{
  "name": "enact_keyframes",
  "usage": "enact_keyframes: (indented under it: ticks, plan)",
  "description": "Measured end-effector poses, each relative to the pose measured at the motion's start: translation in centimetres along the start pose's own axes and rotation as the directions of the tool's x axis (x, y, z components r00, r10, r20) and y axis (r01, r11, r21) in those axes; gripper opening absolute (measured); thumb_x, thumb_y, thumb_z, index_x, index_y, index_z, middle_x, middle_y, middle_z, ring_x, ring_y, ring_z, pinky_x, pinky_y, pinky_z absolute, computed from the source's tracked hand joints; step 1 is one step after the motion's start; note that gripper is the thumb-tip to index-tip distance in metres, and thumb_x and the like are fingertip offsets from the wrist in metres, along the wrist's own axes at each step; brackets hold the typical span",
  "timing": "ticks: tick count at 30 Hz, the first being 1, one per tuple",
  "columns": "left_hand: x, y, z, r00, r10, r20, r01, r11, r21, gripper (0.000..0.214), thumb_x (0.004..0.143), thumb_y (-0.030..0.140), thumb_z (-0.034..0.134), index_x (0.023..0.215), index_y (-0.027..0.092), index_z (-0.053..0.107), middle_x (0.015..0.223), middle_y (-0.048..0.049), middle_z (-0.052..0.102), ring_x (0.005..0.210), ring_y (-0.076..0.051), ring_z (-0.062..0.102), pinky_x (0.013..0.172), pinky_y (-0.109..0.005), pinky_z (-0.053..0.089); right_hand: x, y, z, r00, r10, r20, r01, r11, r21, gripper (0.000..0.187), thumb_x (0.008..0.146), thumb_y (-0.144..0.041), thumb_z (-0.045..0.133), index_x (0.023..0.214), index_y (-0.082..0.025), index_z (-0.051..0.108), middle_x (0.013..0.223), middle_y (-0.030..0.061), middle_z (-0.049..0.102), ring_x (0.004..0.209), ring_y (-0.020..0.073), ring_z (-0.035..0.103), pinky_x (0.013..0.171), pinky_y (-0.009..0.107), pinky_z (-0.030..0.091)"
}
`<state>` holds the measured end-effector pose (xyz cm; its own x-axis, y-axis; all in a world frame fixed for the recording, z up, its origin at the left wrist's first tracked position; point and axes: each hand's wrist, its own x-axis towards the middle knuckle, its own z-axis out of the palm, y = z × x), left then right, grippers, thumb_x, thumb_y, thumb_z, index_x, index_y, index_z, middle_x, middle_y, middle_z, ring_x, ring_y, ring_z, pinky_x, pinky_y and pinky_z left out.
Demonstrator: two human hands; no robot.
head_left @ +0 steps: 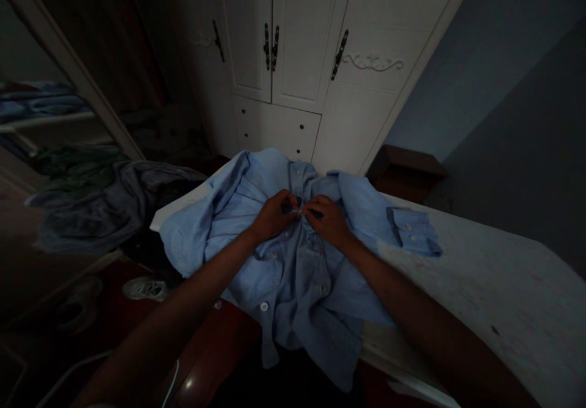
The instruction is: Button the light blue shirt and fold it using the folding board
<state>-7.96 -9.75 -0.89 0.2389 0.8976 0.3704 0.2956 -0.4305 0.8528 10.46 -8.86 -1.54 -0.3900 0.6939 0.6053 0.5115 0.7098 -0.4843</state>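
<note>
A light blue button-up shirt (293, 273) lies spread front-up over the corner of a pale bed (494, 286). Both my hands meet on its button placket just below the collar. My left hand (273, 214) pinches the left edge of the placket with closed fingers. My right hand (327, 217) pinches the right edge beside it, fingers also closed. The fingertips almost touch around a button near the chest. A buttoned cuff (414, 231) of one sleeve lies out to the right on the bed.
A white wardrobe (302, 47) with dark handles and small drawers stands straight ahead. A heap of grey clothing (101, 200) lies to the left. White shoes (146, 287) sit on the dark reddish floor. A dark bedside cabinet (405, 170) is at right.
</note>
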Motion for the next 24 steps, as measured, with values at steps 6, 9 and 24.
enact_keyframes:
  ticks: [6, 9, 24]
  plan:
    - [0.1, 0.2, -0.35, 0.994, 0.056, -0.094, -0.044, 0.991, 0.124, 0.019, 0.072, 0.008, 0.061, 0.088, 0.018, 0.062, 0.083, -0.0001, 0.065, 0.08, -0.014, 0.062, 0.075, -0.026, 0.05, 0.13, 0.74, -0.25, 0.97, 0.242, -0.012, -0.237, 0.957, 0.168, 0.013, 0.084, -0.025, 0.057, 0.079, -0.02, 0.068, 0.081, 0.0033, 0.067, 0.079, 0.0181, 0.063, 0.076, 0.031, 0.048]
    - [0.2, 0.28, -0.48, 0.991, 0.105, -0.088, -0.086, 0.976, 0.201, 0.017, 0.074, 0.011, 0.063, 0.09, 0.017, 0.067, 0.087, -0.0029, 0.067, 0.082, -0.016, 0.062, 0.076, -0.028, 0.05, 0.09, 0.95, -0.38, 0.944, 0.329, -0.006, -0.319, 0.921, 0.225, 0.015, 0.083, -0.03, 0.056, 0.079, -0.019, 0.066, 0.081, 0.0027, 0.068, 0.077, 0.0174, 0.062, 0.073, 0.03, 0.047]
    - [0.42, 0.57, -0.6, 0.993, 0.083, -0.078, -0.056, 0.95, 0.307, 0.023, 0.087, 0.035, 0.06, 0.094, 0.018, 0.075, 0.09, -0.0057, 0.072, 0.086, -0.019, 0.065, 0.082, -0.031, 0.05, 0.1, 0.93, -0.21, 0.957, 0.291, 0.009, -0.285, 0.931, 0.229, 0.012, 0.078, -0.03, 0.058, 0.074, -0.02, 0.064, 0.076, 0.0016, 0.064, 0.072, 0.0164, 0.06, 0.069, 0.029, 0.046]
